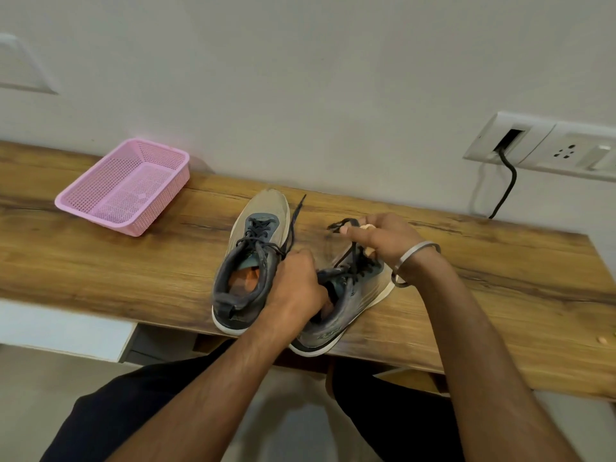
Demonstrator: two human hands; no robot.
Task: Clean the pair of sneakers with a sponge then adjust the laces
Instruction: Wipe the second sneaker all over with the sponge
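Two grey and beige sneakers with dark laces stand on a wooden table [100,261]. The left sneaker [253,255] points away from me, and one loose lace end trails past its toe. The right sneaker [346,301] is tilted and blurred; its heel hangs over the table's front edge. My left hand [296,285] grips the collar and tongue of the right sneaker. My right hand [383,238] is closed on that sneaker's dark lace [343,225], which is pulled up and away above the toe. No sponge is in view.
A pink plastic mesh basket [126,186] sits at the back left of the table. A wall socket panel [546,148] with a black cable is at the right. My legs are under the table's front edge.
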